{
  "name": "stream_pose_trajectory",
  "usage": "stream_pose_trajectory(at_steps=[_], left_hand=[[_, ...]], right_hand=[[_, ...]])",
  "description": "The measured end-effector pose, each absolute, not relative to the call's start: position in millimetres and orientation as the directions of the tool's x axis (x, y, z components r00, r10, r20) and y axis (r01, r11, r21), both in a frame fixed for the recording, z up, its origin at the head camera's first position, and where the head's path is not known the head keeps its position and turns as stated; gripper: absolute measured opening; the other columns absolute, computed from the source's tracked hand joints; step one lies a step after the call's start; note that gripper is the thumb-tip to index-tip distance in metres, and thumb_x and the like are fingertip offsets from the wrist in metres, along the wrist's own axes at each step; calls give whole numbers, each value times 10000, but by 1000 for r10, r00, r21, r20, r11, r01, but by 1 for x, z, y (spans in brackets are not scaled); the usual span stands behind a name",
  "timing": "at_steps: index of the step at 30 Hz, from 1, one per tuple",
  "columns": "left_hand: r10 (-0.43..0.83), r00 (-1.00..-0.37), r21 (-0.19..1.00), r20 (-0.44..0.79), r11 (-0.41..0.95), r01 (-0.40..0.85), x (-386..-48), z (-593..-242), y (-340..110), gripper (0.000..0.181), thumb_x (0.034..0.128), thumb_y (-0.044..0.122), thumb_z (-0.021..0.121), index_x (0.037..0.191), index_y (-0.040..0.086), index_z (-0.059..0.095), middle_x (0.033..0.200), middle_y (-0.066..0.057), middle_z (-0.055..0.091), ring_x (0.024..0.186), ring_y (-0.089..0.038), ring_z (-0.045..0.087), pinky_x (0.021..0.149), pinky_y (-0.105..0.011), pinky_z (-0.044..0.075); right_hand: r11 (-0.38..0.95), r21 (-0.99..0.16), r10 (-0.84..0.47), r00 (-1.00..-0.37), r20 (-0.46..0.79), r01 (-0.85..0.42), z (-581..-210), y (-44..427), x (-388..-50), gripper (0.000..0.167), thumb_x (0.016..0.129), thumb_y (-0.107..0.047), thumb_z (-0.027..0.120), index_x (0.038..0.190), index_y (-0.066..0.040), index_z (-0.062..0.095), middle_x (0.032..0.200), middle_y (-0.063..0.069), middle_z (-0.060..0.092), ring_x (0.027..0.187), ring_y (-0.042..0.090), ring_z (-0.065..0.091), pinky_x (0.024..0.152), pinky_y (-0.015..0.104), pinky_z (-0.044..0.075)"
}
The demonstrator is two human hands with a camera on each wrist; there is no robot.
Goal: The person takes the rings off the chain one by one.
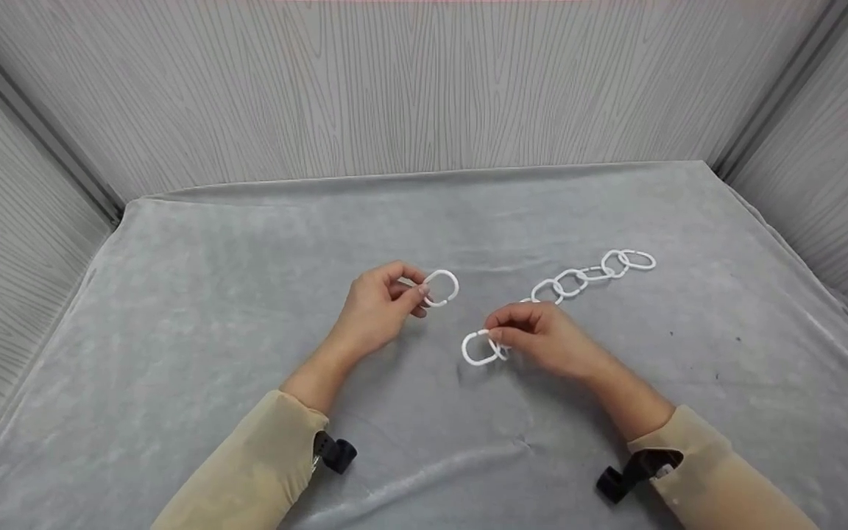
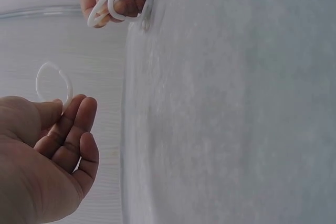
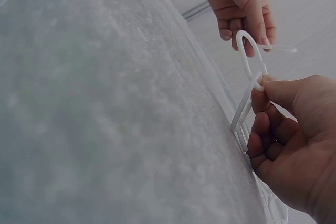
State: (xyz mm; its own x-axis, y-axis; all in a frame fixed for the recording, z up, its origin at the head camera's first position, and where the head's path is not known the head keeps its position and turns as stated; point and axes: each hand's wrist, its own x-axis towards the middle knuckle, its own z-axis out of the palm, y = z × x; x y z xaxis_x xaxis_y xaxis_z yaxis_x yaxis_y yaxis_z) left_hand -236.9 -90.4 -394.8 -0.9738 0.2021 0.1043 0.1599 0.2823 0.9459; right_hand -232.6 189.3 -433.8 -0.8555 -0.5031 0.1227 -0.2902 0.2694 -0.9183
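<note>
My left hand (image 1: pixel 380 309) pinches a single white ring (image 1: pixel 456 283) between thumb and index finger; a small gap shows in the ring's lower right. To its right and a little lower, my right hand (image 1: pixel 549 340) pinches the end ring (image 1: pixel 464 349) of a white chain (image 1: pixel 570 283). From under the right hand the chain runs up and right across the cloth. In the left wrist view the lone ring (image 2: pixel 38 82) stands up from the left fingertips. The right wrist view shows the end ring (image 3: pixel 239 45) linked with another at the right thumb. The two hands are apart.
Grey cloth (image 1: pixel 174 309) with a few wrinkles covers the table. Pale wood-patterned panels (image 1: pixel 409 88) stand behind it and at both sides. Black devices (image 1: pixel 339 453) sit at both sleeve cuffs.
</note>
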Motion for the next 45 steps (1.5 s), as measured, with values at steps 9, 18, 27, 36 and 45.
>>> stream_pose_trajectory(at_steps=[9,18,27,36,45], left_hand=[[151,-985,931,83,340,131,-241,-391,-110,84,1030,85,700,1104,51,720,955,-178,784,847,-319,762,597,-254,461],[92,-993,912,73,396,103,-252,-389,-138,133,1035,105,700,1140,27,723,948,-171,778,850,-324,758,595,-251,465],[49,-998,903,30,426,48,-264,-393,-162,217,1050,124,681,1219,-11,700,993,-232,765,870,-336,761,599,-236,460],[26,-1000,900,2,436,14,-275,-400,-180,230,1056,108,668,1235,-36,683,987,-203,767,831,-259,763,638,-228,515],[29,-999,886,-30,464,-13,-290,-406,-193,208,1060,96,656,1210,-45,681,956,-161,767,802,-172,750,786,-301,600]], right_hand=[[287,-915,-497,-861,110,-282,-433,189,-232,118,996,-76,736,1068,8,779,978,86,744,837,87,626,720,188,488],[286,-918,-494,-863,105,-275,-432,189,-233,128,998,-72,732,1080,16,776,997,97,748,860,95,637,735,194,495],[286,-916,-497,-860,111,-283,-434,189,-232,120,1003,-80,729,1064,13,774,978,93,741,843,96,630,718,192,489],[288,-907,-515,-849,122,-305,-433,190,-233,114,1005,-86,727,1066,-5,781,965,95,748,826,95,626,704,191,479],[285,-908,-512,-850,125,-306,-432,190,-232,106,1004,-78,727,1057,-3,782,960,94,745,827,93,623,702,189,476]])
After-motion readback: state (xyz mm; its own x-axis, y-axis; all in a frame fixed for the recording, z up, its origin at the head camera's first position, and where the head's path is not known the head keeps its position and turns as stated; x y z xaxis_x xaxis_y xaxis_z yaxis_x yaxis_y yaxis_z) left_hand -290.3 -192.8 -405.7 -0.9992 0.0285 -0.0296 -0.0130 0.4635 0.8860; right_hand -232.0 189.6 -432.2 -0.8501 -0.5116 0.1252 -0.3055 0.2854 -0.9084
